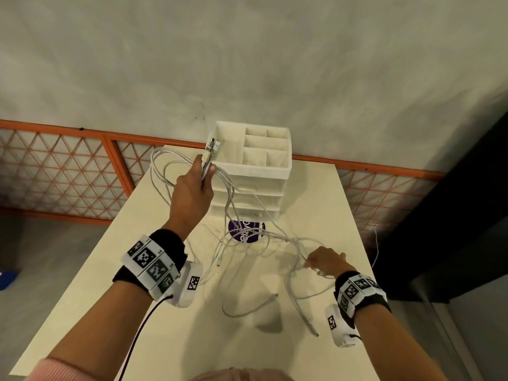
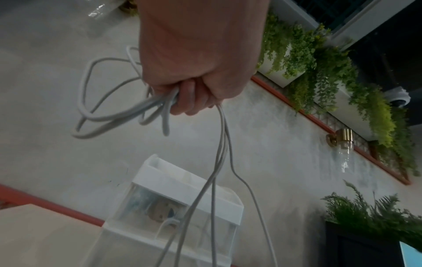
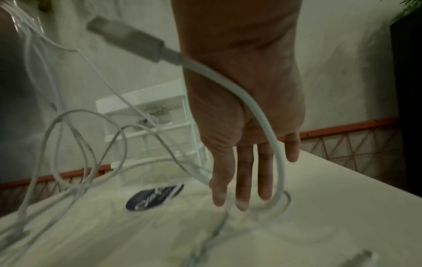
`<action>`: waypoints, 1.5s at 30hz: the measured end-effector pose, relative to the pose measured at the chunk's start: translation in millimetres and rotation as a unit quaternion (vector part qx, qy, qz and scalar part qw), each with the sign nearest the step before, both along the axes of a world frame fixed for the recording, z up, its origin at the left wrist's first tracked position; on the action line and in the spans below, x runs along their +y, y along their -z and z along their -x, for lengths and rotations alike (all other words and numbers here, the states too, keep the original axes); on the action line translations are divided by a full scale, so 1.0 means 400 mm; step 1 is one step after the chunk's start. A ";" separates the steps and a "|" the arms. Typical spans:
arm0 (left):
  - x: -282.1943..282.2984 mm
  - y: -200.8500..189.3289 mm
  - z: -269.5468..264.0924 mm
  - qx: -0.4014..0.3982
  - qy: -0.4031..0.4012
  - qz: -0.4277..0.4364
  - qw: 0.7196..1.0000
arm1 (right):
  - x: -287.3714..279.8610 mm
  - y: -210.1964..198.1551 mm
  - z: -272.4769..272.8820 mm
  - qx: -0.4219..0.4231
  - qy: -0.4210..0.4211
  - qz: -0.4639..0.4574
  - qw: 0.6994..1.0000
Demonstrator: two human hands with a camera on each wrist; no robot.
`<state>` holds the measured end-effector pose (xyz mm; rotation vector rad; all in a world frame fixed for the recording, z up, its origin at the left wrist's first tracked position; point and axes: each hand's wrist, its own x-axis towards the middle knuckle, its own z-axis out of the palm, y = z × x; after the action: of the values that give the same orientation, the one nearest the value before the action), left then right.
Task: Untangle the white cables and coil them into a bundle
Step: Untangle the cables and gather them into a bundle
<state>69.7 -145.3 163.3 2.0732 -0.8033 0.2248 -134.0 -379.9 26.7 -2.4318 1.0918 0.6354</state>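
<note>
Several white cables lie tangled on the cream table. My left hand is raised and grips a bunch of them, the plugs sticking up past its fingers. In the left wrist view the left hand is fisted round loops, and strands hang down from it. My right hand is low over the table in the tangle. In the right wrist view the right hand has straight fingers; a thick cable crosses the palm between ring and little finger, its USB plug near the wrist.
A white drawer organizer with open top compartments stands at the table's far edge, right of my left hand. A purple sticker lies under the cables. An orange lattice railing runs behind the table. A dark cabinet stands at the right.
</note>
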 end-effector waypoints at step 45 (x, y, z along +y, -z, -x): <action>-0.042 0.073 0.059 0.206 0.284 0.013 0.936 | 0.115 -0.344 -0.136 -0.358 -0.138 -0.274 0.882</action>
<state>46.1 -162.1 134.2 1.6885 -1.0783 -0.4979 -79.5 -334.0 164.1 -2.0292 0.2163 0.0555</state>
